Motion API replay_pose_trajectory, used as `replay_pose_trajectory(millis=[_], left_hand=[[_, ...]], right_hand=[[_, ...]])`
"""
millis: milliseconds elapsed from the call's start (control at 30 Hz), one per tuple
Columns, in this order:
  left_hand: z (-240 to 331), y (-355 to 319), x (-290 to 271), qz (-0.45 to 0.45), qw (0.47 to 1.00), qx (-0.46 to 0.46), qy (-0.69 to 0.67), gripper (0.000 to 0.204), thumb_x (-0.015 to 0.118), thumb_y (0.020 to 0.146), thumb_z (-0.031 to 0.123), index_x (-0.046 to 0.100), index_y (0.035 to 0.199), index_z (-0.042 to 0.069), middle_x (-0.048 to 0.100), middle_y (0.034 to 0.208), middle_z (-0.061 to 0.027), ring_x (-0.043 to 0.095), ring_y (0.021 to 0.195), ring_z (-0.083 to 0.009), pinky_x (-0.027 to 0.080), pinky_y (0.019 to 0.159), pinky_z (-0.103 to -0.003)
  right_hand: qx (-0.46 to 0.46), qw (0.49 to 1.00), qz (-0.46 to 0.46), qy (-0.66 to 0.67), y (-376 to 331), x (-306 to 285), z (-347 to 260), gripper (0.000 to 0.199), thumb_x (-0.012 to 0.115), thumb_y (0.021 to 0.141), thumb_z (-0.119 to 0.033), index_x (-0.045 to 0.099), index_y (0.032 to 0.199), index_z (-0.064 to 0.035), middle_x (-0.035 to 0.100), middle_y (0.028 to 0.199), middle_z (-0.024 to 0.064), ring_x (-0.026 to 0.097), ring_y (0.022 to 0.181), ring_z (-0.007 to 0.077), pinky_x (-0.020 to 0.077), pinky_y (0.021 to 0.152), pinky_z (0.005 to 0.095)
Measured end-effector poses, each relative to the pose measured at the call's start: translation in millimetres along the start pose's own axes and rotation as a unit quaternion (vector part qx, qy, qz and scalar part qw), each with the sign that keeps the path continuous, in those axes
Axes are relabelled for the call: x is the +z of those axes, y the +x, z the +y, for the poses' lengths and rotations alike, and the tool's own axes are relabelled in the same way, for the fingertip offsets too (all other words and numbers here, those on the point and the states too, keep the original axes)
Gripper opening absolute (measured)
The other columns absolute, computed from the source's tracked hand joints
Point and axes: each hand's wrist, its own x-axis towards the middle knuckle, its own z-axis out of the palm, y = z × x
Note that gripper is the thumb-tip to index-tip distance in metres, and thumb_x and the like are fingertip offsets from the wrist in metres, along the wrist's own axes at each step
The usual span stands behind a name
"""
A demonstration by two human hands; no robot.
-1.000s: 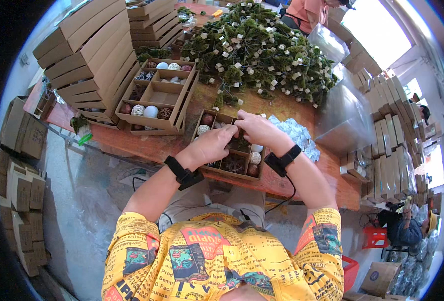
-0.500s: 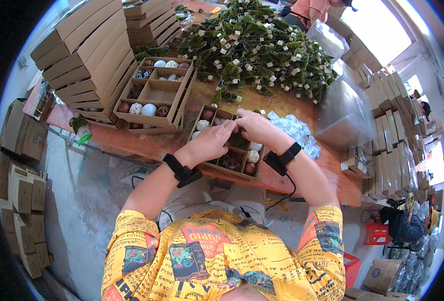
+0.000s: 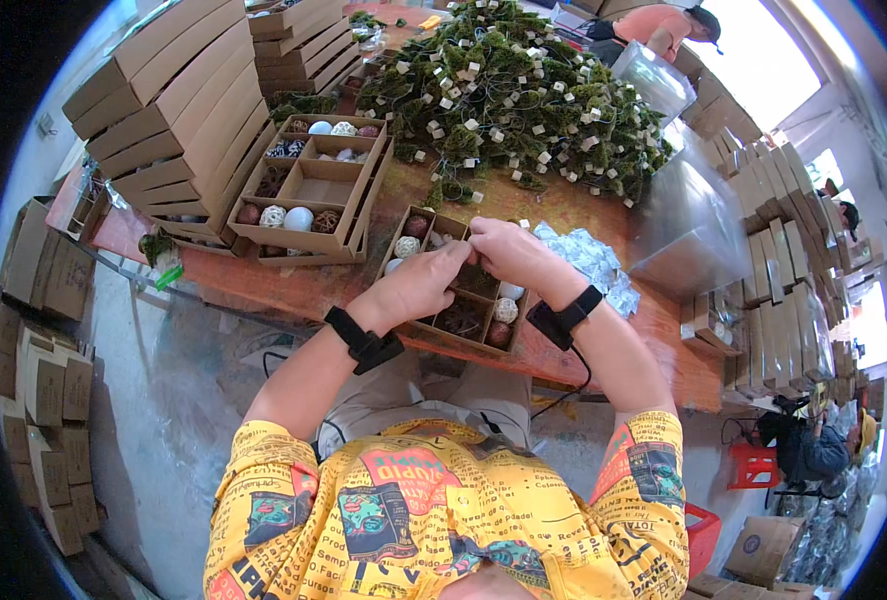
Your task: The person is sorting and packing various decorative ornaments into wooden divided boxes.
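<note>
At the bottom of the frame, a yellow shirt (image 3: 433, 520) with pictures on it. Just above, two bare arms reaching up to the middle, each with a black wrist band (image 3: 363, 340).

In the middle, left hand (image 3: 418, 285) and right hand (image 3: 513, 255) close together, fingertips meeting over a brown box with small compartments (image 3: 453, 290). Fingers of both hands bent and pinched together, as if around something tiny; too small to tell what. Cannot tell if anything is really held.

Under the hands, the box lying on a red-brown table (image 3: 303, 290). Inside the box, little balls (image 3: 505, 310), one in each space: white, brown and dark red. Some spaces hidden by the hands.

Just right of the box, a heap of small shiny white packets (image 3: 588, 260). Farther right, a big clear plastic bag (image 3: 683, 215).

Left of the hands, a second open box (image 3: 313, 190), bigger, with more balls along its edges and bare spaces in the middle. Beside it, in the upper left, tall stacks of flat brown cardboard (image 3: 173, 110).

At the top middle, a big pile of green mossy pieces with little white tags (image 3: 513, 100).

At the very top, another person in an orange top (image 3: 648, 25), bent over the far end of the table.

Down the left edge, on the grey floor, more stacked cardboard boxes (image 3: 48, 400). At the right edge, more cardboard stacks (image 3: 773, 260), and low down a red stool (image 3: 753, 465).
</note>
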Motion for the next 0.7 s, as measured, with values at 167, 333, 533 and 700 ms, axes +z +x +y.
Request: replay_pose_trajectory(millis=[167, 333, 533, 700], left_hand=[[1.2, 1.0, 0.4, -0.021, 1.000, -0.017, -0.002, 0.045, 0.064, 0.069, 0.001, 0.042, 0.108, 0.001, 0.052, 0.108, -0.0198, 0.053, 0.104, -0.0391, 0.045, 0.086, -0.045], [11.5, -0.3, -3.2, -0.041, 0.999, -0.005, 0.022, 0.043, 0.068, 0.070, 0.005, 0.046, 0.107, 0.001, 0.050, 0.113, -0.0202, 0.051, 0.108, -0.0384, 0.045, 0.088, -0.043], [13.0, 8.2, 22.3, 0.047, 0.975, 0.081, 0.203, 0.054, 0.068, 0.078, 0.024, 0.048, 0.124, 0.003, 0.046, 0.131, -0.0155, 0.040, 0.125, -0.0327, 0.030, 0.104, -0.047], [10.7, 9.2, 30.2, -0.009, 0.975, 0.070, 0.213, 0.051, 0.068, 0.077, 0.028, 0.053, 0.119, 0.002, 0.050, 0.126, -0.0166, 0.042, 0.123, -0.0317, 0.032, 0.103, -0.044]], right_hand=[[-0.009, 0.993, -0.019, 0.120, -1.5, 11.0, 10.1, 0.009, 0.058, 0.071, 0.000, 0.061, 0.079, -0.0028, 0.058, 0.088, 0.0132, 0.058, 0.086, 0.0323, 0.0481, 0.075, 0.0397], [0.041, 0.981, 0.066, 0.175, -6.9, -22.7, 29.3, 0.018, 0.053, 0.070, 0.002, 0.063, 0.085, -0.0020, 0.061, 0.087, 0.0127, 0.060, 0.084, 0.0310, 0.0481, 0.075, 0.0369], [0.205, 0.977, 0.027, -0.040, -21.2, -21.5, 92.7, 0.022, 0.057, 0.072, -0.011, 0.069, 0.090, -0.0123, 0.061, 0.099, 0.0121, 0.057, 0.096, 0.0316, 0.0473, 0.084, 0.0408], [0.288, 0.952, 0.069, -0.081, -13.4, -11.7, 116.7, 0.028, 0.060, 0.074, -0.016, 0.067, 0.101, -0.0153, 0.054, 0.117, 0.0157, 0.048, 0.112, 0.0344, 0.0450, 0.090, 0.0434]])
